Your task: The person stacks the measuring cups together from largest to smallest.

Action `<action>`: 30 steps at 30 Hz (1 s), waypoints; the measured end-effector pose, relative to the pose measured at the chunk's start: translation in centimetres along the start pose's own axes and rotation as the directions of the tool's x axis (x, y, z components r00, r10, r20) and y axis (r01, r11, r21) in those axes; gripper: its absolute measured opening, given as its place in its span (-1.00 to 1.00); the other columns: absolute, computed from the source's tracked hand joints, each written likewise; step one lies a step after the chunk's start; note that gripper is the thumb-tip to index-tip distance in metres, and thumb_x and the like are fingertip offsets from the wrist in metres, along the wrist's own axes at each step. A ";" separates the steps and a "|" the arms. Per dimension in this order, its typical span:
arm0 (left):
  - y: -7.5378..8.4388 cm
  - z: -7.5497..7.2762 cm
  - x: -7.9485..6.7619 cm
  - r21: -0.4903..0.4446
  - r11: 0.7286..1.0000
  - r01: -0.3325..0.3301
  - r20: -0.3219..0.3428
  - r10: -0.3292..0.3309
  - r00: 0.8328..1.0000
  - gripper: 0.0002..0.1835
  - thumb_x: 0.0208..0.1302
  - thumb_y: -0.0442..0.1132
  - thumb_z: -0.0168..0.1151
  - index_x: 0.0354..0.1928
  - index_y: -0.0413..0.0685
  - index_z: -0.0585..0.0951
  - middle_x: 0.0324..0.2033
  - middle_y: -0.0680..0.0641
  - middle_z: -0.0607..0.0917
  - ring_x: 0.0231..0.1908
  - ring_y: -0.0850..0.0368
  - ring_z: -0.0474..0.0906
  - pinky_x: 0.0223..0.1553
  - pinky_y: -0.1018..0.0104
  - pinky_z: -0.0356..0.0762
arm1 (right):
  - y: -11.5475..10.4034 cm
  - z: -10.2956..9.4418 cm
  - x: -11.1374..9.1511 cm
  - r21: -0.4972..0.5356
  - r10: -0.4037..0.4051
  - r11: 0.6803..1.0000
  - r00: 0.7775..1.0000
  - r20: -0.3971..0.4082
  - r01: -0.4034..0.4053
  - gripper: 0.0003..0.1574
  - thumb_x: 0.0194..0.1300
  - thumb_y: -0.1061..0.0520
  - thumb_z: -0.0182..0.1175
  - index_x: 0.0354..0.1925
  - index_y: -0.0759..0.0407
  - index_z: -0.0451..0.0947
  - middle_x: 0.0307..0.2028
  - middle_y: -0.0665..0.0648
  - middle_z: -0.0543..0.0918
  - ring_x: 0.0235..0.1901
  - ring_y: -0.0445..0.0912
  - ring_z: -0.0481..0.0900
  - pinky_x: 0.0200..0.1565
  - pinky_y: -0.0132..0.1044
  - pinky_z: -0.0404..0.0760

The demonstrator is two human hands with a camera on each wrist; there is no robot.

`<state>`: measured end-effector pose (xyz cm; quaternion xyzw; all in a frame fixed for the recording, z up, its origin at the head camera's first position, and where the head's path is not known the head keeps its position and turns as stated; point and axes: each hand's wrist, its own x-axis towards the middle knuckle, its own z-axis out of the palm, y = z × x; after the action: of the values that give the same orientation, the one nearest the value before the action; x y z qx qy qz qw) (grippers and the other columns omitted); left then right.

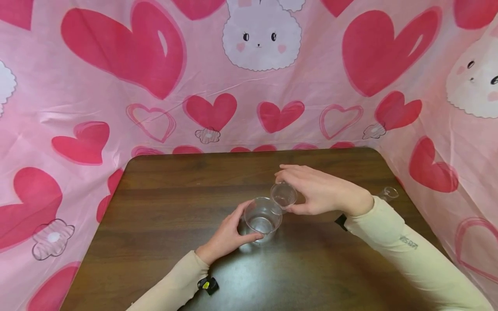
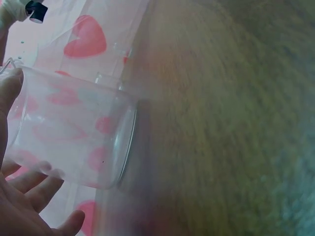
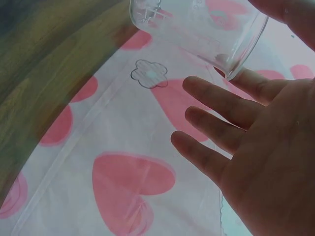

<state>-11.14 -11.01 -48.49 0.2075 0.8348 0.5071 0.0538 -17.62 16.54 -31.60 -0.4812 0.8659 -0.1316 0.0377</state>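
Below centre, the left hand (image 1: pixel 228 232) grips a large beaker (image 1: pixel 263 219), likely steadying it; the right hand (image 1: pixel 317 190) pinches a small beaker (image 1: pixel 283 195).

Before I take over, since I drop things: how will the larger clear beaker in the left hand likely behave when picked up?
The larger clear beaker seems stiff: its rim looks round though the left hand grips it. It may be slippery: its walls look smooth. On its side it would likely roll, given its round shape.

Pink heart-printed cloth (image 1: pixel 249 84) backs and flanks a brown table (image 1: pixel 163 216), probably wooden, showing pale glare (image 1: pixel 249 280).
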 end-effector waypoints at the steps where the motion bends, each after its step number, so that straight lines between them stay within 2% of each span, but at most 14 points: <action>1: 0.0 0.0 0.0 0.000 1.000 -0.001 -0.001 0.001 1.000 -0.03 0.12 0.09 0.62 0.53 0.35 0.28 0.37 0.17 0.52 0.29 0.16 0.49 0.28 -0.04 0.47 | -0.1 0.1 0.1 0.001 -0.002 1.000 1.000 0.002 0.002 -0.30 0.20 -0.05 0.48 0.20 0.15 0.48 0.23 0.13 0.60 0.47 0.23 0.33 0.39 0.17 0.38; 20: -0.2 -0.1 0.1 0.019 1.000 -0.021 0.013 0.021 1.000 -0.04 0.16 0.11 0.59 0.54 0.37 0.25 0.38 0.14 0.50 0.32 0.04 0.50 0.26 -0.06 0.49 | -0.7 2.2 1.8 0.019 -0.066 0.998 0.996 0.060 0.065 -0.29 0.20 -0.08 0.50 0.21 0.12 0.48 0.32 0.18 0.53 0.47 0.21 0.32 0.39 0.19 0.37; 30: -0.1 -0.1 0.2 0.028 1.000 -0.003 0.017 0.002 1.000 -0.04 0.16 0.13 0.58 0.53 0.36 0.26 0.37 0.14 0.50 0.32 0.13 0.48 0.27 -0.07 0.49 | -0.5 3.6 2.4 0.023 -0.086 0.996 0.991 0.105 0.084 -0.27 0.19 -0.12 0.52 0.22 0.09 0.50 0.36 0.23 0.51 0.46 0.22 0.34 0.41 0.18 0.35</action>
<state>-11.36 -11.12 -48.51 0.2136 0.8410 0.4939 0.0572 -17.81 13.53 -34.81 -0.5237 0.8400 -0.1152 0.0823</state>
